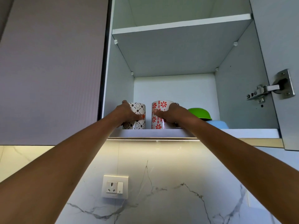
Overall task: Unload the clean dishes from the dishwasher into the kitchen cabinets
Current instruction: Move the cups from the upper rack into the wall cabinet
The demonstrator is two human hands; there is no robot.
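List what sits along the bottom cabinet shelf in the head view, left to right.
left hand → black-patterned mug → red-flowered mug → right hand → green bowl → pale blue dish, just below the bowl.

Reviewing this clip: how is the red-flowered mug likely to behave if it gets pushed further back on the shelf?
The red-flowered mug looks like glazed ceramic, so probably rigid, breakable and a little slick. It stands upright near the shelf's front edge, so it should slide rather than roll. It is taller than wide, so a high push might tip it; the right hand grips it mid-body.
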